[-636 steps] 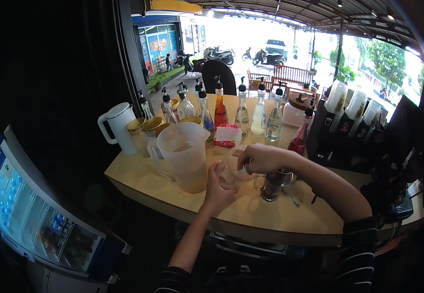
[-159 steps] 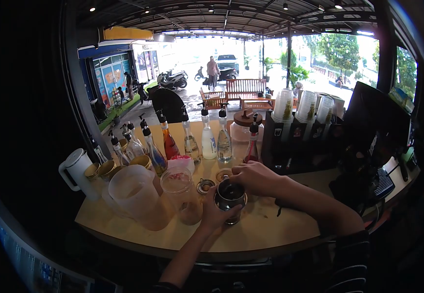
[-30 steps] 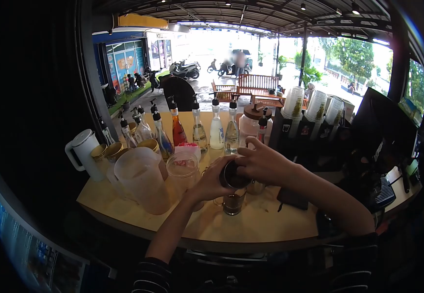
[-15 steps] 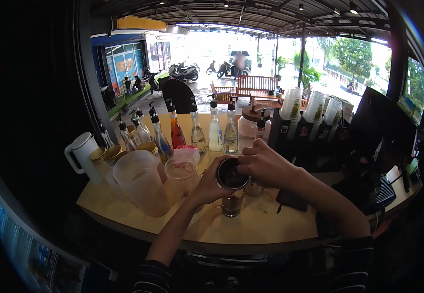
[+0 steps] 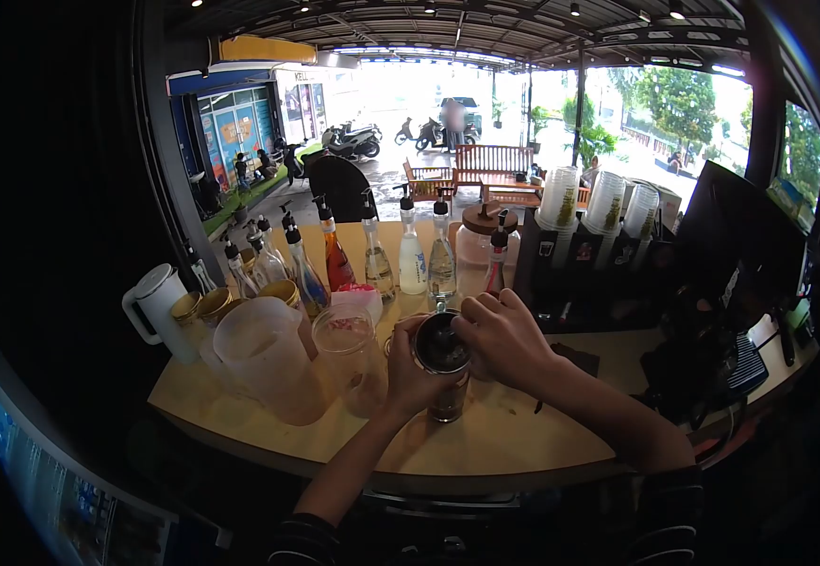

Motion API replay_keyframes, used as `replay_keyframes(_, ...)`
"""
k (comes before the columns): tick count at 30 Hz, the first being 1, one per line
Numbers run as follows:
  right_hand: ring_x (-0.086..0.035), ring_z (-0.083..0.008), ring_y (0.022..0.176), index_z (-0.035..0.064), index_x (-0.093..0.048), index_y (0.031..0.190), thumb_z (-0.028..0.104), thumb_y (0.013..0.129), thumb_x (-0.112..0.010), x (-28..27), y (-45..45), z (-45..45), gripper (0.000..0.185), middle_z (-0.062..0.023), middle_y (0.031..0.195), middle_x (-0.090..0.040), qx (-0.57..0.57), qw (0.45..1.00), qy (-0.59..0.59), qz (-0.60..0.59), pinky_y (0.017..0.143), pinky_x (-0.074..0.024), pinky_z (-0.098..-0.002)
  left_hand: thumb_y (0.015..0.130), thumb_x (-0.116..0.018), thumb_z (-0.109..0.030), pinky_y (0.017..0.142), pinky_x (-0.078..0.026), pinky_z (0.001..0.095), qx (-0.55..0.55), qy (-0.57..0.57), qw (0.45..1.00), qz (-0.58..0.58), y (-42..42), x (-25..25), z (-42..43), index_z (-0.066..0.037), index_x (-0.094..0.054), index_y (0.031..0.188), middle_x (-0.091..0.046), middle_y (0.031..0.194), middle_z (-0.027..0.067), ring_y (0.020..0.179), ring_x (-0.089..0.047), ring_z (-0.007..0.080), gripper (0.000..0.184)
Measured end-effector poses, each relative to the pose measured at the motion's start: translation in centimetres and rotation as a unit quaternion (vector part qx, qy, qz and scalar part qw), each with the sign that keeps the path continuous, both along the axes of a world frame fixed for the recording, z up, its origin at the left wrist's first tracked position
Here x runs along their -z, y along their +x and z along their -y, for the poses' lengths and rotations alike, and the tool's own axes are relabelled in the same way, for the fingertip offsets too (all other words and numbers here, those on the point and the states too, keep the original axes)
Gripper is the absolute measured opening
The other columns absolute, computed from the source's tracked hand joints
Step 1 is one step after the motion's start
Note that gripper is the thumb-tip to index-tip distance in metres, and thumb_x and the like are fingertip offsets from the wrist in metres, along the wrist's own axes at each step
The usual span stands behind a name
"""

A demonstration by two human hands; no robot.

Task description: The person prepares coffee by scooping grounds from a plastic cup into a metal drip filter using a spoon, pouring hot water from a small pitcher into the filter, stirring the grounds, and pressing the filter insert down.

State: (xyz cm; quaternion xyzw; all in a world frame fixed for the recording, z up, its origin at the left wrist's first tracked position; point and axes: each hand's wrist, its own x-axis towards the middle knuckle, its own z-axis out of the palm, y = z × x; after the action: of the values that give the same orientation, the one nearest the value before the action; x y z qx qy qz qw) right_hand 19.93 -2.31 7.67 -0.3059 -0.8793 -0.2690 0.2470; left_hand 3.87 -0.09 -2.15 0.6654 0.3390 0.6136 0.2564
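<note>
Dark inside, the cup point(image 5: 440, 347) was clasped from its left by the left hand point(image 5: 414, 375), its mouth turned up toward the camera, its long axis roughly upright and a glass point(image 5: 447, 407) set below it. The right hand point(image 5: 502, 337) was curled over the cup's right rim, both hands being equally near; whether anything was pinched could not be told, its fingertips and the glass's top being hidden.
</note>
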Motion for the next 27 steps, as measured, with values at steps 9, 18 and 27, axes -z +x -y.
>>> replay_keyframes(9,-0.057,-0.0163,0.084,0.0093,-0.058,0.083,0.018,0.068,-0.066,0.6,-0.5,0.9,0.020,-0.0035,0.088,-0.055,0.008,0.999,0.041,0.032,0.069,-0.0393,-0.0317,0.052,-0.089,-0.025,0.097,-0.034,0.0436,-0.069,0.014,0.997,-0.016,0.3,0.4,-0.5,-0.007,-0.042,0.118,-0.051,0.114,0.0105,0.109,-0.047,0.0282,0.083)
replay_keyframes(18,-0.052,-0.0148,0.079,0.0080,-0.056,0.080,0.015,0.067,-0.063,1.1,-1.3,0.9,0.017,-0.0028,0.084,-0.052,0.006,0.994,0.102,0.039,0.065,-0.0365,-0.0309,0.053,-0.087,-0.032,0.096,-0.031,0.0449,-0.128,0.064,0.988,-0.057,0.8,-0.2,0.1,-0.005,-0.041,0.117,-0.049,0.112,0.0114,0.107,-0.046,0.0302,0.083)
replay_keyframes(27,-0.052,-0.0170,0.078,0.0095,-0.056,0.082,0.016,0.062,-0.067,1.3,-1.0,1.0,0.024,-0.0027,0.084,-0.051,0.002,0.999,0.053,-0.002,0.067,-0.0368,-0.0322,0.053,-0.088,-0.028,0.094,-0.034,0.0429,-0.121,0.039,0.992,-0.021,0.7,0.0,0.4,-0.003,-0.040,0.116,-0.045,0.113,0.0128,0.107,-0.045,0.0288,0.083)
